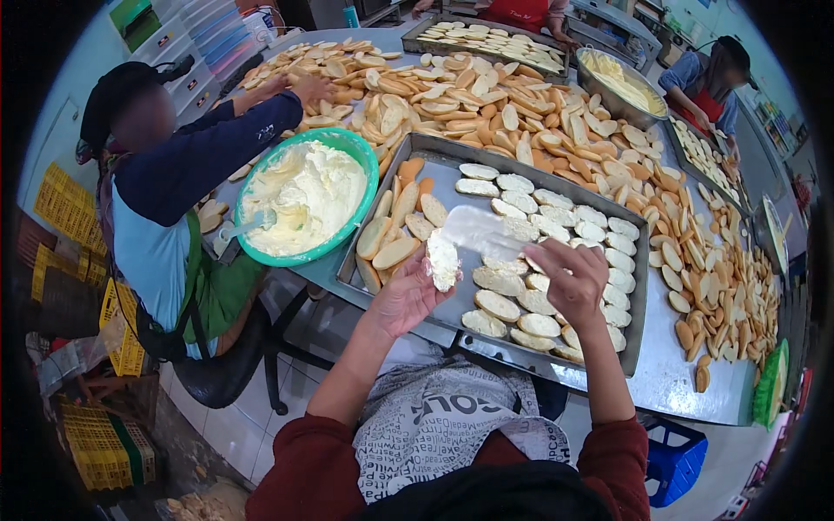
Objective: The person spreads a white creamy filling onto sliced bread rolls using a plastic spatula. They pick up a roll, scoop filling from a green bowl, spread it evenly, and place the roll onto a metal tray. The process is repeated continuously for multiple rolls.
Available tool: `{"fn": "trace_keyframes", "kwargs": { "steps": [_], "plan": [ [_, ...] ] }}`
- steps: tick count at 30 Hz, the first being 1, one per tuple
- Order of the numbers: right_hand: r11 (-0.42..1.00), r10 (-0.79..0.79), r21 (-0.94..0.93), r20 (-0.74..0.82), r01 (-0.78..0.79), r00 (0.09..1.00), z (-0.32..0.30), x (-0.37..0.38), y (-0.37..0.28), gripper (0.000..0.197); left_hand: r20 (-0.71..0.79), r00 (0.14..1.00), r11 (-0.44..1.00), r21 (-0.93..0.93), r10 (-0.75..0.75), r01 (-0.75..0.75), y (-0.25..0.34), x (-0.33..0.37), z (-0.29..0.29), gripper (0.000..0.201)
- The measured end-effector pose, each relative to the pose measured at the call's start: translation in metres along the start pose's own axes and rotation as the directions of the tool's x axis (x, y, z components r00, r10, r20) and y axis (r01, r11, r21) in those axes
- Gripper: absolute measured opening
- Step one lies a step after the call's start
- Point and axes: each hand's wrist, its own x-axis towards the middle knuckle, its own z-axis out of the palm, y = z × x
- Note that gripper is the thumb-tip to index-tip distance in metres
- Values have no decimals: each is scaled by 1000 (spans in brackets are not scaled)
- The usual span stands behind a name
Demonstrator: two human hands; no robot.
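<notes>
My left hand (408, 300) is closed round a slice of bread (443, 260) whose face is coated with pale cream. In my right hand (569, 276) is a spatula (478, 230); its wide blade, smeared with cream, is beside the slice's upper edge. Both hands are above a large metal tray (641, 286). Rows of cream-coated bread slices (556, 213) fill much of the tray, and uncoated slices (395, 252) are heaped at its left end. To the left, a green basin (369, 165) holds a mound of cream (304, 195) with a spatula handle (248, 226) sticking out.
Loose bread slices (486, 95) are piled across the table (704, 399). A co-worker (174, 200) sits at the left, reaching over the pile; others stand at the far side near more trays (417, 39) and a metal bowl (651, 104). A blue stool (678, 464) is below at right.
</notes>
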Motion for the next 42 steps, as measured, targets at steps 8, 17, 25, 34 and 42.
{"fn": "trace_keyframes", "kwargs": {
  "steps": [8,17,25,34,42],
  "plan": [
    [973,191,143,-56,-182,980,-8,-11,-34,60,-125,973,974,136,195,-178,1,4,4,61],
    [941,275,195,36,-277,961,-20,-36,-58,59,-117,970,965,182,214,-191,7,5,1,68],
    [945,283,141,95,-294,955,-25,-54,-60,61,-76,976,965,183,202,-185,7,12,-9,57],
    [716,695,107,-24,-690,718,-43,-82,-43,30,-172,981,795,605,93,31,11,118,-47,45],
    [610,791,153,-66,-777,608,-53,-105,-35,28,3,934,-5,1000,357,-1,11,183,-103,44]
  ]
}}
